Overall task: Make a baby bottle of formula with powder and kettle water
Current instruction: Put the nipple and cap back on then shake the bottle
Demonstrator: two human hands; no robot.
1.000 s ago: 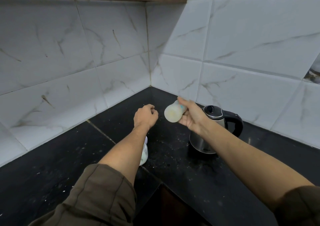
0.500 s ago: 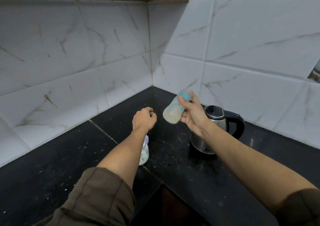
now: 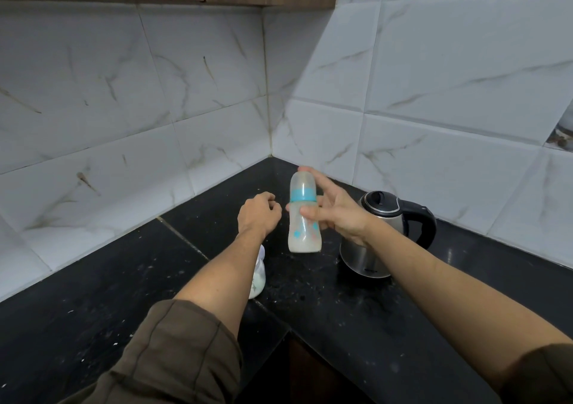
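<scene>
Bottle (image 3: 303, 217) is up in the air, standing straight, just above the black counter (image 3: 403, 326) and beside the shiny kettle (image 3: 383, 236). The head view is the only view. The right hand (image 3: 336, 214) holds the bottle around its middle, thumb on one side and fingers on the other, with one finger reaching up to the cap. Cloudy milk sits in the bottom. The left hand (image 3: 259, 214) is curled into a loose fist and holds nothing that shows. A small white thing (image 3: 258, 279) peeks out behind that arm. Shaking looks like the step now. A good shake needs a tight hold and the cap pressed down, so no milk leaks.
</scene>
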